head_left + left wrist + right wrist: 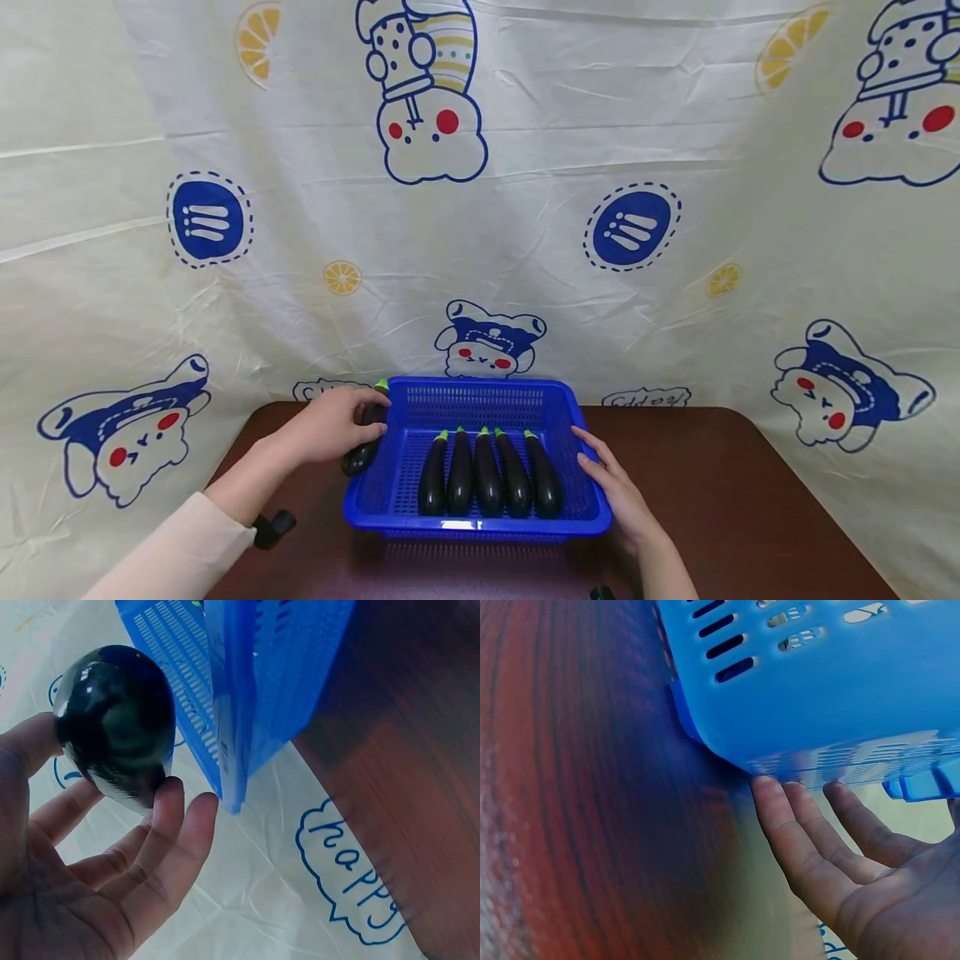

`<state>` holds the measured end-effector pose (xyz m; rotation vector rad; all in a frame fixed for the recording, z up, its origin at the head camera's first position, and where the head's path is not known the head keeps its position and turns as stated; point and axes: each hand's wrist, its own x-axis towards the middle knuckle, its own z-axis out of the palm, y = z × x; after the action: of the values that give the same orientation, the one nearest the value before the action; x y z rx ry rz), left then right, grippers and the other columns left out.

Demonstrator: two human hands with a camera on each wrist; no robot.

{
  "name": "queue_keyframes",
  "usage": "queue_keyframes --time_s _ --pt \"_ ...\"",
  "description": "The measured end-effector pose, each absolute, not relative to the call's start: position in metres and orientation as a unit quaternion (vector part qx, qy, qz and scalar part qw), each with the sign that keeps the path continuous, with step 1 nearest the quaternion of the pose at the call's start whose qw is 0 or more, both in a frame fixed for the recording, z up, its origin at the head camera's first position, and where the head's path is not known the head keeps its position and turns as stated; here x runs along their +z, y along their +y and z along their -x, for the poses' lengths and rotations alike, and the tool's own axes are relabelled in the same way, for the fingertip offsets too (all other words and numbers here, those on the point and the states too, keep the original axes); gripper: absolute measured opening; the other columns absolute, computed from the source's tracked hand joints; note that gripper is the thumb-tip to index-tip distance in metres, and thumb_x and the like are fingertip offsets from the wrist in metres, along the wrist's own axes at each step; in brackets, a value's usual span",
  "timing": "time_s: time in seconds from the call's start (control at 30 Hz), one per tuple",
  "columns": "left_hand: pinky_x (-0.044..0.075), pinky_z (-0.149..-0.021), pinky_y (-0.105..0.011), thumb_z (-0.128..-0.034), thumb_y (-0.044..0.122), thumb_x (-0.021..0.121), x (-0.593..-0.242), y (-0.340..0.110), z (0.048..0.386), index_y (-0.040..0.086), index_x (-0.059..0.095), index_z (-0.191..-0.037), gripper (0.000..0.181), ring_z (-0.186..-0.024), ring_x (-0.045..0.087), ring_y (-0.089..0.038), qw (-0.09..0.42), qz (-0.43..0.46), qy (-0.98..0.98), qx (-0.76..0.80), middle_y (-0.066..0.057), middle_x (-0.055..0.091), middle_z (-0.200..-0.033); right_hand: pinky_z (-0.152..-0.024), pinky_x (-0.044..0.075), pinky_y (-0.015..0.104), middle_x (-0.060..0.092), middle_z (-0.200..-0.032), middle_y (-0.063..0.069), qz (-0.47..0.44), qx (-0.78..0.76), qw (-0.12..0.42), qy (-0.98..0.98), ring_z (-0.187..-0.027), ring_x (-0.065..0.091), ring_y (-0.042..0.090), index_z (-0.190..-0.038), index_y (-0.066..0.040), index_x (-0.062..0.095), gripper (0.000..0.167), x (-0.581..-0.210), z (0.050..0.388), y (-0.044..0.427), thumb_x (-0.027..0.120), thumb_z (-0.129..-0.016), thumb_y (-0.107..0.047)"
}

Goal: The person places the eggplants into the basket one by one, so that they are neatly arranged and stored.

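My left hand (pixel 341 422) grips a dark, glossy eggplant (pixel 362 454) with a green stem end, at the left rim of the blue plastic basket (pixel 480 527). In the left wrist view the eggplant (pixel 116 720) has its rounded end toward the camera, with thumb and fingers around it and the basket wall (pixel 232 712) just beyond. Several more eggplants (pixel 487 475) lie side by side inside the basket, stems pointing away. At the basket's right side is my right hand (pixel 618 492). Its extended fingertips touch the outer wall (pixel 817 697) in the right wrist view.
The basket stands on a dark brown wooden table (pixel 697 483). Behind the table hangs a pale cloth (pixel 540 233) with cartoon prints. A black strap piece (pixel 273 529) shows at the left wrist.
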<state>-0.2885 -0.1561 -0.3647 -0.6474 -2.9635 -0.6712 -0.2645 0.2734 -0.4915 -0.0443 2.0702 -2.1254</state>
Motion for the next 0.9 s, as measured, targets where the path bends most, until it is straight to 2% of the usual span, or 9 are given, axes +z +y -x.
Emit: queue_keyframes --time_s 0.13,0.33,0.57,0.8,0.9 --pt "0.046 -0.072 -0.034 -0.0932 0.031 0.076 -0.37 -0.148 0.292 0.014 0.073 -0.124 0.035 -0.076 0.053 -0.014 0.007 0.208 -0.953 -0.219 0.003 0.059 -0.076 -0.094 0.056 0.052 0.026 -0.167 0.015 0.01 -0.716 0.086 0.693 -0.133 0.053 0.04 -0.16 -0.032 0.032 0.055 -0.493 0.262 0.274 0.048 -0.109 -0.041" --pt "0.048 -0.079 -0.04 -0.092 0.031 0.077 -0.379 -0.139 0.295 0.017 0.074 -0.122 0.034 -0.086 0.055 -0.018 0.009 0.199 -0.957 -0.211 0.001 0.065 -0.091 -0.093 0.056 0.05 0.028 -0.166 0.014 0.009 -0.721 0.092 0.686 -0.129 0.056 0.037 -0.16 -0.032 0.033 0.055 -0.494 0.261 0.274 0.049 -0.109 -0.041" --pt "0.047 -0.076 -0.038 -0.0922 0.031 0.076 -0.389 -0.126 0.302 0.018 0.073 -0.123 0.033 -0.083 0.054 -0.016 0.001 0.202 -0.956 -0.212 0.002 0.064 -0.085 -0.092 0.057 0.049 0.029 -0.166 0.014 0.01 -0.721 0.088 0.687 -0.128 0.056 0.036 -0.16 -0.032 0.033 0.054 -0.493 0.262 0.276 0.049 -0.109 -0.04" --pt "0.05 -0.071 -0.036 -0.092 0.029 0.078 -0.399 -0.118 0.301 0.019 0.073 -0.123 0.033 -0.083 0.056 -0.017 -0.014 0.195 -0.953 -0.23 0.0 0.066 -0.089 -0.093 0.057 0.05 0.027 -0.167 0.014 0.013 -0.719 0.091 0.689 -0.131 0.054 0.038 -0.16 -0.033 0.033 0.054 -0.492 0.263 0.274 0.049 -0.109 -0.041" --pt "0.054 -0.075 -0.038 -0.0915 0.028 0.078 -0.403 -0.116 0.301 0.019 0.073 -0.123 0.034 -0.087 0.06 -0.017 -0.015 0.193 -0.952 -0.235 -0.002 0.071 -0.099 -0.094 0.056 0.052 0.026 -0.167 0.014 0.017 -0.717 0.089 0.691 -0.133 0.053 0.04 -0.16 -0.033 0.033 0.054 -0.491 0.265 0.273 0.048 -0.109 -0.041"
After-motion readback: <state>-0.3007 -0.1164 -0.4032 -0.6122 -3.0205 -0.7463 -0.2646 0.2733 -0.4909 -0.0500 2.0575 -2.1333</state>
